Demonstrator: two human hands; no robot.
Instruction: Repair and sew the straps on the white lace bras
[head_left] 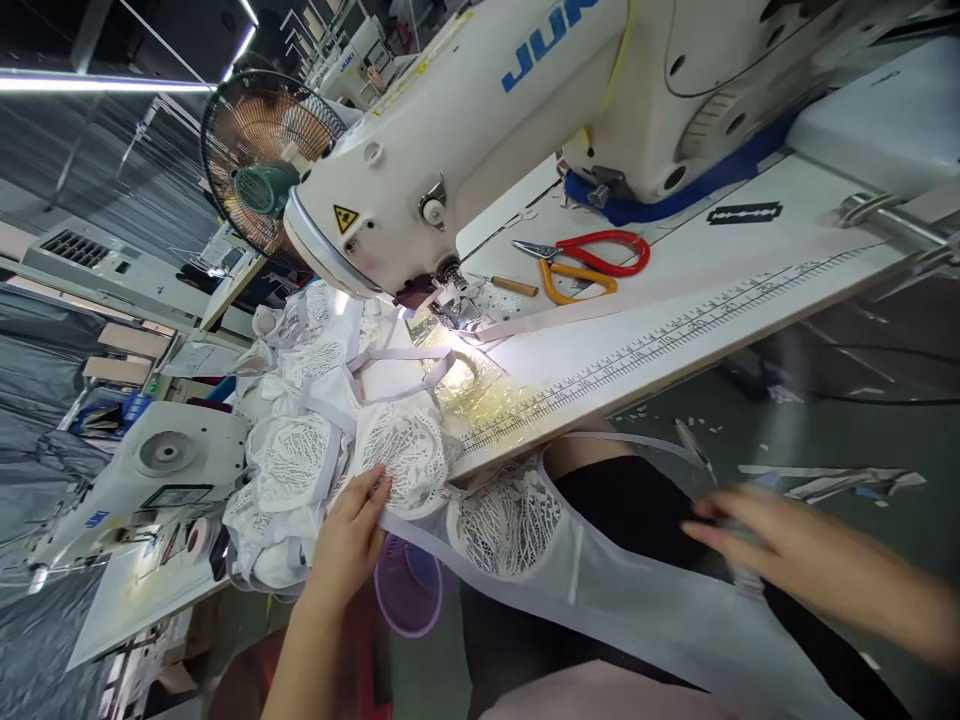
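Note:
A white lace bra (510, 525) lies across my lap and the table edge, its sheer side band running to the right over dark clothing. My left hand (352, 530) grips the bra at its edge, fingers over the near lace cup and thumb below. Over the right end of the band, my right hand (757, 540) is smeared by motion, its fingers curled together. A thin, pale, metallic-looking piece (694, 447) shows just beyond those fingers; its kind is unclear. Beyond my left hand, several more white lace bras (292, 450) are heaped.
A sewing machine (480, 130) stands over the ruler-marked table (637, 350). Red-and-orange-handled pliers (592, 262), a wooden-handled awl (514, 286) and a razor blade (744, 213) lie there. A purple bin (409, 590) stands below; another machine (165, 460) is left, a fan (262, 165) behind.

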